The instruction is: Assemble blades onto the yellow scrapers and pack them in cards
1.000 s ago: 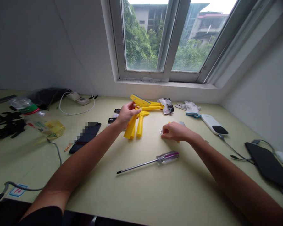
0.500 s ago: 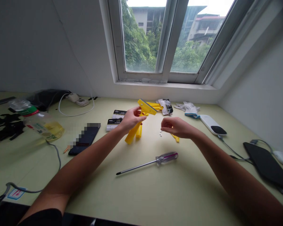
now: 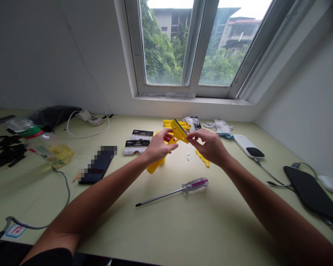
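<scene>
My left hand [image 3: 159, 147] is closed around the handle of a yellow scraper [image 3: 178, 130], whose head and dark blade edge point up and away. My right hand [image 3: 211, 146] has its thumb and fingers pinched together at the right end of the scraper head. Whatever sits between those fingertips is too small to make out. Below the scraper, several small metal nuts [image 3: 188, 156] lie on the table. Beside them, under my right hand, is a loose yellow plastic piece [image 3: 203, 159]. Closer to me lies a screwdriver [image 3: 195, 185] with a clear handle, its tip toward the left.
More yellow scrapers [image 3: 170, 123] lie behind my hands near white gloves [image 3: 219, 126]. Black-and-white boxes [image 3: 137, 146] and a dark phone [image 3: 101, 164] are at left, then a bottle [image 3: 48, 147] of yellow liquid. A white power bank [image 3: 248, 146] and a black device [image 3: 310, 188] sit right.
My right hand has moved up and left from above the nuts to the scraper head. My left hand has turned the scraper so its blade edge slants more steeply.
</scene>
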The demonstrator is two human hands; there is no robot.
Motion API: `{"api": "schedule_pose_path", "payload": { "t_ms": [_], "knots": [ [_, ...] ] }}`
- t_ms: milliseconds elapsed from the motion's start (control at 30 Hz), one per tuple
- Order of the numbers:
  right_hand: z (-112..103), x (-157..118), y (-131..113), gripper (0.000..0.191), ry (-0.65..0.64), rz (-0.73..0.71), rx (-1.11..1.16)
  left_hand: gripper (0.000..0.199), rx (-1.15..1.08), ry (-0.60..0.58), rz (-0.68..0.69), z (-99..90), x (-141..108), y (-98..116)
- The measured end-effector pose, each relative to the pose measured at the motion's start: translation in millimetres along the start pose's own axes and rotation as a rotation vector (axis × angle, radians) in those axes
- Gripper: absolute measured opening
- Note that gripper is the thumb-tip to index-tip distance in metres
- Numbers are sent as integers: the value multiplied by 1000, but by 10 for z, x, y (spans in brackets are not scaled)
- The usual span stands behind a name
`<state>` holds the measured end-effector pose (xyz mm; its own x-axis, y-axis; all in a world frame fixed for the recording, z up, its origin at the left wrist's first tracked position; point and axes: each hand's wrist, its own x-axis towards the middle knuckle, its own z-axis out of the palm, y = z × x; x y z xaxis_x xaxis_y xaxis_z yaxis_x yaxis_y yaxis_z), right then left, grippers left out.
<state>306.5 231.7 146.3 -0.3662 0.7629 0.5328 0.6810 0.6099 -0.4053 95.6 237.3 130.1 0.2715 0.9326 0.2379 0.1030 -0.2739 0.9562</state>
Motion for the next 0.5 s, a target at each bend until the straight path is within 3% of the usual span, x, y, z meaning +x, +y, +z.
{"api": "schedule_pose_path", "payload": {
  "t_ms": [167, 300, 500],
  "knots": [
    [57, -1, 10, 19, 33, -21, 106, 47, 45, -23, 10, 31, -28, 24],
    [94, 10, 70, 15, 19, 54, 210, 47, 66, -59, 28, 19, -24, -2],
    [162, 13, 170, 36, -78, 223, 601, 48, 59, -92, 44, 0, -17, -41]
  ]
}}
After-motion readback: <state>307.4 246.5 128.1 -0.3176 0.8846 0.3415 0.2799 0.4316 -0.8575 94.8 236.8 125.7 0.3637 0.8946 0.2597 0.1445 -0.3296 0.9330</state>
